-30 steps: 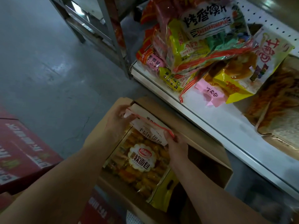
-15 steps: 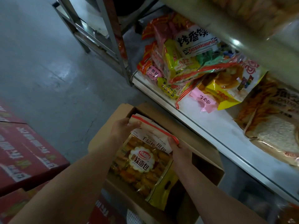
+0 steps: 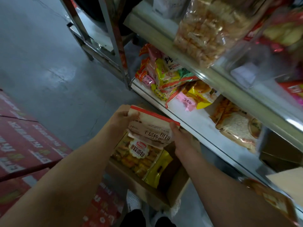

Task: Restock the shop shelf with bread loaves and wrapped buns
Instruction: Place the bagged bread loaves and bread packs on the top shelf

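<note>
Here, left hand [image 3: 120,119] and right hand [image 3: 183,140] grip a tan, red-edged bread bag [image 3: 152,126] by its ends.

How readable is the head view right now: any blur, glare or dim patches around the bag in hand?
Head view: dim overall; the held bag between left hand and right hand is fairly sharp; upper shelf goods smear with motion blur; glare patches on the floor; wide-angle bending at edges.

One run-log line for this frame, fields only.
hands: left hand and right hand grip bread bag | position: above open carton | white shelf: not yet reached
</note>
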The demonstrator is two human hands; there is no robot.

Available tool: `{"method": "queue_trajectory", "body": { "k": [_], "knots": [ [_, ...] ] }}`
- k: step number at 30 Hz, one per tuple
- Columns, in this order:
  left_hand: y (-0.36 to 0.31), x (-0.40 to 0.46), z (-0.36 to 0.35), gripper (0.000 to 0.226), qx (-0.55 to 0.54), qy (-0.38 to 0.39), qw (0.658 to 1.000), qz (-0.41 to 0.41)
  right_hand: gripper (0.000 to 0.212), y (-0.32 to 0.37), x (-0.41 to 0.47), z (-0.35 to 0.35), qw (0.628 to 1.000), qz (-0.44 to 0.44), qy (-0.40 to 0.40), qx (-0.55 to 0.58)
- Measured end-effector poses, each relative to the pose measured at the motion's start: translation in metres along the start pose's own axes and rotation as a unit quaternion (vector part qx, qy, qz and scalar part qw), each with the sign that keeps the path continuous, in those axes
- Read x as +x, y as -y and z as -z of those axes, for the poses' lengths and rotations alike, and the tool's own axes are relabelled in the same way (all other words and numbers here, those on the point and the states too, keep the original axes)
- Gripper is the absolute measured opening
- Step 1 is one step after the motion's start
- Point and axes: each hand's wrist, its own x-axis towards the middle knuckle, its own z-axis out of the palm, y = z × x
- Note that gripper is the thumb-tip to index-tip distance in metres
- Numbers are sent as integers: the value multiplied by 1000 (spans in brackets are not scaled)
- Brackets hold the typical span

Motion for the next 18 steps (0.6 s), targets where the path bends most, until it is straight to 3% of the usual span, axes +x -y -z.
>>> {"method": "queue_trajectory", "body": {
  "k": [6,14,18],
  "knots": [
    [-24,-51,10,22,-56,-17,998,16,22,34,-54,21,997,68,4,-35],
    [-63,-131,-2,51,-108,12,993,-48,34,77,-122,69,984,166,17,-59],
    [-95,-186,-25,31,-116,-7,988,-102,27,106,-167,108,975,218,28,-37]
  ]
}}
